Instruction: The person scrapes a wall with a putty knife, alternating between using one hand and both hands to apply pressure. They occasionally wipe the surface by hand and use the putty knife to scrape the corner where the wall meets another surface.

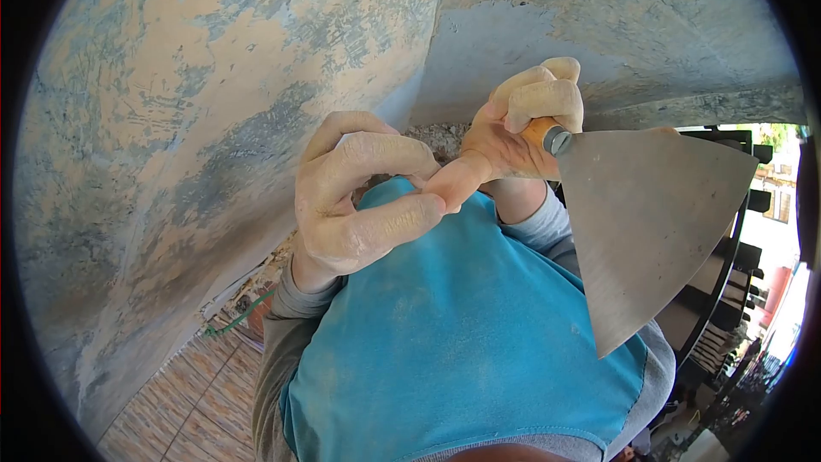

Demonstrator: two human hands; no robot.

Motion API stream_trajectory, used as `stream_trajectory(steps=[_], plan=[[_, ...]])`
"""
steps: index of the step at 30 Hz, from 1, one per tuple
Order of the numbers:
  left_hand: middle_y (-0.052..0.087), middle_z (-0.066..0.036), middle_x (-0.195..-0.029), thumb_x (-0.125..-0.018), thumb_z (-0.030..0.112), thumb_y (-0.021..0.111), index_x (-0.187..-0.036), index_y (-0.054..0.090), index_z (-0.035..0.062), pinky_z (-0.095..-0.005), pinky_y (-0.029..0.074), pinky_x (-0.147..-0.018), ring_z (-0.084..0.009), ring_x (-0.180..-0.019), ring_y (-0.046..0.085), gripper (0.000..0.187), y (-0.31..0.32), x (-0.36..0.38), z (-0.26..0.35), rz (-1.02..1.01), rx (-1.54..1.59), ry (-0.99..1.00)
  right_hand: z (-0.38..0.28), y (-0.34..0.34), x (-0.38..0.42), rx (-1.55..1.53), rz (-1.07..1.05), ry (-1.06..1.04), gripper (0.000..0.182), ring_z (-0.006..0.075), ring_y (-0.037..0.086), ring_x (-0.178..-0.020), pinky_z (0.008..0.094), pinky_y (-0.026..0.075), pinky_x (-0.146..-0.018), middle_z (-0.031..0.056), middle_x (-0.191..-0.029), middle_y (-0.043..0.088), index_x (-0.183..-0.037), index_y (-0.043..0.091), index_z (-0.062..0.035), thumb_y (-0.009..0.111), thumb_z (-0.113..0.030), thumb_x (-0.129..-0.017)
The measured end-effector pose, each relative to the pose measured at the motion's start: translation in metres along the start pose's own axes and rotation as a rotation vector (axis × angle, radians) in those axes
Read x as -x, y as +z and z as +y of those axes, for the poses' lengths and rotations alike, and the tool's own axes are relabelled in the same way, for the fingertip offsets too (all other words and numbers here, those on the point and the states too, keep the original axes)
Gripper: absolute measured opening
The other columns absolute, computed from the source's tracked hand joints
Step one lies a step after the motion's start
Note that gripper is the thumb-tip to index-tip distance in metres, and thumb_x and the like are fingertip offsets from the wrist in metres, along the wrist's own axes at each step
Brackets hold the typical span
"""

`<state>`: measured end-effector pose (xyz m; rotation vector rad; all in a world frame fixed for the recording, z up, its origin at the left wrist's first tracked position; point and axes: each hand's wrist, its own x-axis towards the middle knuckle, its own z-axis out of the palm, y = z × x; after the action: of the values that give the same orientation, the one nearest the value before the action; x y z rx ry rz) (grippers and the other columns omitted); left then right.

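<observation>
Nearest is the blue top (453, 334) of the person. To the right, the scraper (658, 214) sticks out of the right hand (506, 147), its broad metal blade fanning over the near right side. The right fingers are curled tight round the orange handle (539, 131), and the left hand (351, 192) pinches what looks like the right thumb (457, 181). The scraper should be light, the blade thin, fairly stiff and perhaps sharp at its corners; the handle is the place to hold, though dusty fingers may slip a little. Beyond, the patchy left wall (214, 120) rises above the tiles (188, 393), meeting the far wall (599, 26) in a corner. Far right, dark bars (747, 258) stand against bright light.
</observation>
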<state>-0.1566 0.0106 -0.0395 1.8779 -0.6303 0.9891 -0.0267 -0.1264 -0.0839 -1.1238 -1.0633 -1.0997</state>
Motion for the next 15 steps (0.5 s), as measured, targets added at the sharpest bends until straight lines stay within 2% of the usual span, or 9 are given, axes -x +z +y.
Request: stream_trajectory(steps=[1, 4, 7, 10, 13, 15], plan=[[0.066, -0.004, -0.087, -0.09, 0.015, 0.071, -0.104, 0.066, 0.0199, -0.0445, 0.05, -0.079, -0.0176, -0.075, 0.063, 0.015, 0.0, 0.001, 0.002, -0.005, 0.021, -0.021, 0.0, 0.001, 0.002, -0.016, 0.021, -0.008, 0.078, 0.0148, 0.045, -0.062, 0.0276, 0.028, -0.053, -0.0013, -0.072, 0.052, -0.085, 0.053, -0.0172, 0.08, -0.078, -0.043], [0.067, -0.006, -0.091, -0.091, 0.014, 0.069, -0.108, 0.064, 0.0209, -0.0461, 0.05, -0.082, -0.0161, -0.074, 0.066, 0.018, -0.003, 0.006, -0.001, -0.019, -0.007, 0.036, -0.003, 0.001, 0.001, -0.011, 0.032, 0.004, 0.081, 0.0153, 0.045, -0.062, 0.0271, 0.03, -0.053, -0.001, -0.074, 0.054, -0.093, 0.054, -0.0186, 0.08, -0.077, -0.043], [0.07, 0.0, -0.085, -0.078, 0.009, 0.078, -0.108, 0.065, 0.0216, -0.0373, 0.053, -0.081, -0.0117, -0.073, 0.067, 0.035, -0.002, 0.005, -0.002, 0.026, -0.043, 0.068, -0.004, 0.003, 0.0, -0.016, 0.03, -0.028, 0.085, 0.0152, 0.047, -0.062, 0.0269, 0.032, -0.052, -0.0008, -0.074, 0.054, -0.1, 0.053, -0.0195, 0.081, -0.076, -0.043], [0.07, 0.001, -0.085, -0.079, 0.009, 0.078, -0.11, 0.065, 0.0218, -0.0378, 0.054, -0.081, -0.0114, -0.073, 0.066, 0.036, -0.002, 0.003, 0.0, 0.025, -0.016, 0.06, 0.003, 0.013, 0.0, -0.114, 0.123, -0.099, 0.083, 0.0156, 0.048, -0.063, 0.0254, 0.032, -0.048, 0.0001, -0.073, 0.054, -0.094, 0.055, -0.016, 0.081, -0.076, -0.043], [0.069, 0.001, -0.085, -0.079, 0.01, 0.078, -0.111, 0.064, 0.0219, -0.0384, 0.054, -0.083, -0.0107, -0.072, 0.066, 0.036, -0.002, 0.003, 0.0, 0.016, -0.009, 0.064, -0.003, 0.0, 0.009, -0.043, 0.029, 0.073, 0.08, 0.016, 0.049, -0.063, 0.0243, 0.033, -0.046, 0.0013, -0.071, 0.055, -0.081, 0.055, -0.0125, 0.081, -0.077, -0.043], [0.069, 0.001, -0.085, -0.078, 0.011, 0.078, -0.11, 0.064, 0.022, -0.0389, 0.054, -0.083, -0.0101, -0.072, 0.066, 0.037, -0.004, 0.003, 0.0, -0.002, -0.007, 0.063, -0.004, 0.007, 0.009, -0.08, 0.09, 0.057, 0.078, 0.0165, 0.049, -0.064, 0.0236, 0.033, -0.044, 0.0018, -0.071, 0.055, -0.075, 0.054, -0.0116, 0.081, -0.077, -0.043]])
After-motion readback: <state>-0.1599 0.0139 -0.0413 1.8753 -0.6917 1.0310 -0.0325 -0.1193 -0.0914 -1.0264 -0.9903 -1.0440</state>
